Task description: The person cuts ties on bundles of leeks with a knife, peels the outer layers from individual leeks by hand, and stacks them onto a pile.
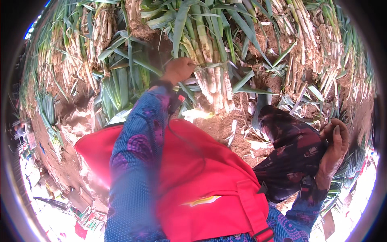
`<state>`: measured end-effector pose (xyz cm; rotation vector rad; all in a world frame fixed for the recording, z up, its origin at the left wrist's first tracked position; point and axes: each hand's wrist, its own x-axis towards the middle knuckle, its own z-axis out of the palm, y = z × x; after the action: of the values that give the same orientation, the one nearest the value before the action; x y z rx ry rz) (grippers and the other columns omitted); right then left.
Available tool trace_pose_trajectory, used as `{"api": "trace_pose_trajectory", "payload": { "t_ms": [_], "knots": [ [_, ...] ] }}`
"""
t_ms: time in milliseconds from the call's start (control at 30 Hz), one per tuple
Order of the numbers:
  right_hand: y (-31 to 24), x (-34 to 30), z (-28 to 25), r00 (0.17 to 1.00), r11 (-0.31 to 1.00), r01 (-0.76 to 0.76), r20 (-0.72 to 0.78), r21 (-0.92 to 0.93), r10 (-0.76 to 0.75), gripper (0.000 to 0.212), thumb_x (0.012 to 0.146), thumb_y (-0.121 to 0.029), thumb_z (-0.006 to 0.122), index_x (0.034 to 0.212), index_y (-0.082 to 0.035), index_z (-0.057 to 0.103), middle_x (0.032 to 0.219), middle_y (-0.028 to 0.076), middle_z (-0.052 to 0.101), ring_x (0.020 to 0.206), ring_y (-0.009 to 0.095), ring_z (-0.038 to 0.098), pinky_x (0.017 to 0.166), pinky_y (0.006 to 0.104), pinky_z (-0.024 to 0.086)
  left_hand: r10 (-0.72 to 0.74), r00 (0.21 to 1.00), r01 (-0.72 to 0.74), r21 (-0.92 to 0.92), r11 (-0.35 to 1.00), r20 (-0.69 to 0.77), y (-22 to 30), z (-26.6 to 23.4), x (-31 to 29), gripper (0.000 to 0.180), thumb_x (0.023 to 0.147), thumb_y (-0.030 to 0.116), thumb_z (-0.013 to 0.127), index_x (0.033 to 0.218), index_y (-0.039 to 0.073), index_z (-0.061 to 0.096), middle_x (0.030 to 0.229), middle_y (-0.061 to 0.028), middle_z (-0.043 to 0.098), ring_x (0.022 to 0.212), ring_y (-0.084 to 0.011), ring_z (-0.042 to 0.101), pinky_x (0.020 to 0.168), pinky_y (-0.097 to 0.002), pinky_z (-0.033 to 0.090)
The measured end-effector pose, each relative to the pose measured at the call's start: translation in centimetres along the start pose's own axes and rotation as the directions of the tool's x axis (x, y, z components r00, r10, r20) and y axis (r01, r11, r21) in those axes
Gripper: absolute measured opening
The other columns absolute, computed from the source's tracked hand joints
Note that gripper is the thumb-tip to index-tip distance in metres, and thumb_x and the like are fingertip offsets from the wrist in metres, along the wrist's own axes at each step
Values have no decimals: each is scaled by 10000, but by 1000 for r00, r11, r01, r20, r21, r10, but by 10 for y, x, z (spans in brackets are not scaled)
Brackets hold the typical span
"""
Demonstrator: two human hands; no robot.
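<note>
Head view, looking down over a red fabric bag with a webbing strap worn at the front of the body.

Progress, as a judgement: many bundles of long green-leaved, white-stalked leeks with earthy roots already lie pulled and heaped on the brown soil, running from 9 o'clock round to 3 o'clock across the upper half of the frame. Loose trimmed leaves and pale scraps litter the ground near centre. The handling of this heap looks well under way, but I cannot tell how much remains; one bundle is in hand now.

Left hand: reaches forward toward 12 o'clock, blue patterned sleeve extended, fingers curled and closed on the white stalk ends of the central leek bundle. It touches the stalks at their left edge; the leaves fan up and away beyond it.

Right hand: at 3 o'clock, well apart from the bundle, fingers bent and pressed onto a dark patterned cloth bunched against the body. Whether it pinches the cloth or only rests on it, I cannot tell.

The gripped bundle sits just above centre, beside more leek leaves at 10 o'clock.
</note>
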<state>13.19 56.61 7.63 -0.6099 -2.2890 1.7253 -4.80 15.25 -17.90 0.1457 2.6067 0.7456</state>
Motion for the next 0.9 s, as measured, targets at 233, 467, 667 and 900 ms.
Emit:
{"api": "trace_pose_trajectory", "payload": {
  "t_ms": [233, 467, 667, 900],
  "knots": [
    [-18, -4, 53, 979, 996, -92, 182, 6, 89, 202, 929, -167, 545, 1036, -16, 627, 787, 28, 605, 685, 94, 557, 645, 214, 444, 61, 977, 37, -446, 894, 204, 54, -48, -24, 285, 844, 303, 610, 911, 37, 689, 823, -87, 670, 754, -186, 603, 749, -294, 474],
    [-13, 0, 166, 797, 972, -234, 577, 20, 180, 199, 929, -171, 544, 1029, -19, 624, 784, 18, 609, 690, 70, 567, 614, 200, 439, 4, 986, 71, -441, 895, 167, 57, -67, -24, 349, 853, 339, 629, 914, -2, 677, 804, -81, 655, 720, -165, 589, 660, -310, 474],
    [-54, 5, 108, 970, 981, 158, 206, -116, -132, 225, 941, -201, 515, 1048, -44, 635, 768, 27, 582, 671, 118, 556, 618, 264, 453, -111, 993, 114, -530, 841, 37, 5, -64, -26, 295, 867, 286, 627, 855, -7, 644, 736, -4, 591, 663, -61, 516, 594, -239, 431],
    [47, 1, -46, 948, 987, -96, -315, -126, 52, 294, 943, -246, 526, 1117, -24, 607, 849, 18, 584, 726, 108, 534, 639, 247, 440, 183, 927, -102, 250, 963, -326, -20, -31, -13, 239, 765, 179, 634, 990, 99, 653, 1023, -83, 636, 940, -291, 605, 810, -405, 478]
  ]
}}
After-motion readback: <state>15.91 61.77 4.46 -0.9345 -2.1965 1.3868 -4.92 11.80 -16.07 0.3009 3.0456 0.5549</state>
